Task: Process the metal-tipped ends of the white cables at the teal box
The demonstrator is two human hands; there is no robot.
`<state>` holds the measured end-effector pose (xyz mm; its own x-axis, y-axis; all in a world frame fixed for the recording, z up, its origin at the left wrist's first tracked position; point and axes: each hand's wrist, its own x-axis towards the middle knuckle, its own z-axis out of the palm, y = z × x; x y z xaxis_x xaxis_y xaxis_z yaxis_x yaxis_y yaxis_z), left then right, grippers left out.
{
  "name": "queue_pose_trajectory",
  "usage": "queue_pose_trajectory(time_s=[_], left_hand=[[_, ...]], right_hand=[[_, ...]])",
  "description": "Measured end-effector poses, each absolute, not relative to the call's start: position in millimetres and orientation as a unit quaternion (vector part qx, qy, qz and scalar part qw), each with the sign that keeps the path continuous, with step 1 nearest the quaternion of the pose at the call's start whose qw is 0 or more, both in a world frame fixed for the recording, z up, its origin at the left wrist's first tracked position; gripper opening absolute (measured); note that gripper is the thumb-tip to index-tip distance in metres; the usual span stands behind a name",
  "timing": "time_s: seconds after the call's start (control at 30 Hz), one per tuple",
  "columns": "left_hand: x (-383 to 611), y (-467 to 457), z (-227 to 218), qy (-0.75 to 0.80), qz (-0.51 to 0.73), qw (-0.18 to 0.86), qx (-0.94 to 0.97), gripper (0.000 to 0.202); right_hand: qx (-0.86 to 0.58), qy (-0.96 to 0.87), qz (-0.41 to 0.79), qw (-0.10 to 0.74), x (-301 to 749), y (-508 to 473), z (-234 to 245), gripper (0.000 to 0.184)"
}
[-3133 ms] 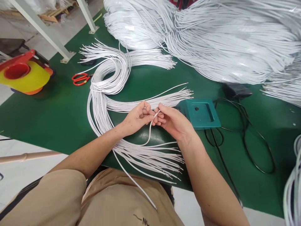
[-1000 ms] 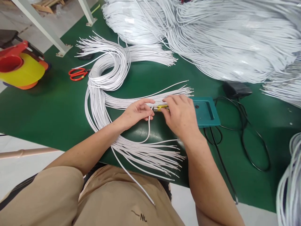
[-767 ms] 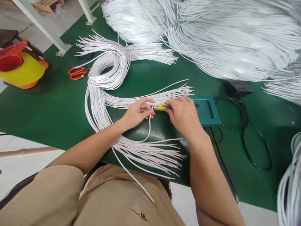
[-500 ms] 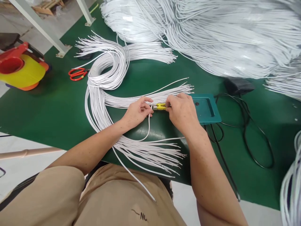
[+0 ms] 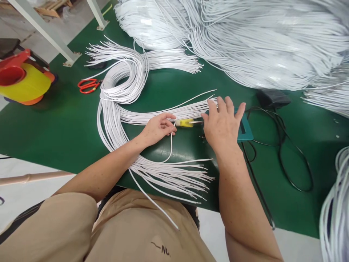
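Note:
My left hand (image 5: 160, 128) is closed in a pinch on a white wire (image 5: 171, 145), which curves down from the fingertips to the bundle below. Against those fingertips sits a slim yellow tool (image 5: 186, 123) with a metal collar on its left end and a thin metal rod on its right; it is blurred. My right hand (image 5: 223, 122) has its fingers spread, just right of that rod, and covers part of a teal tray (image 5: 247, 133). A bundle of white wires (image 5: 166, 114) lies behind both hands, and its loose ends (image 5: 185, 176) fan out in front.
Red-handled scissors (image 5: 88, 85) lie left of the coiled wires (image 5: 122, 80). A large heap of white wires (image 5: 259, 43) covers the back right. Black cable (image 5: 282, 153) loops beside a black adapter (image 5: 272, 98). A yellow and red container (image 5: 24, 83) stands at far left.
My right hand has let go of the yellow tool, opened and moved right over the tray. The rod now shows and the tool is blurred. My left hand keeps its pinch.

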<state>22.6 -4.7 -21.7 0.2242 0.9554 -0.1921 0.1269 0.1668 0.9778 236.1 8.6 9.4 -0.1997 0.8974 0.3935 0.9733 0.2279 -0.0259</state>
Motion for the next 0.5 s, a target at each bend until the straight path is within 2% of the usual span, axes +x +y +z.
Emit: queue_pose_trajectory(time_s=[0.1, 0.2, 0.3, 0.4, 0.5], left_hand=[[19.5, -4.4, -18.8, 0.503, 0.374, 0.576, 0.525, 0.044], [16.8, -3.8, -14.3, 0.504, 0.393, 0.581, 0.504, 0.052], [15.0, -3.0, -13.4, 0.494, 0.402, 0.600, 0.485, 0.045], [13.9, -3.6, -14.1, 0.479, 0.402, 0.622, 0.471, 0.037], [12.6, -6.7, -6.4, 0.484, 0.372, 0.616, 0.499, 0.035]], right_hand=[[-0.606, -0.773, -0.097, 0.161, 238.0, 10.6, 8.9, 0.036], [-0.591, -0.781, -0.063, 0.192, 232.0, 7.3, 17.9, 0.034], [-0.488, -0.843, 0.051, 0.219, 212.2, -7.8, 30.6, 0.025], [-0.311, -0.926, 0.161, 0.139, 184.2, -31.0, 37.1, 0.022], [-0.284, -0.944, 0.169, 0.013, 163.9, -50.4, 36.3, 0.019]])
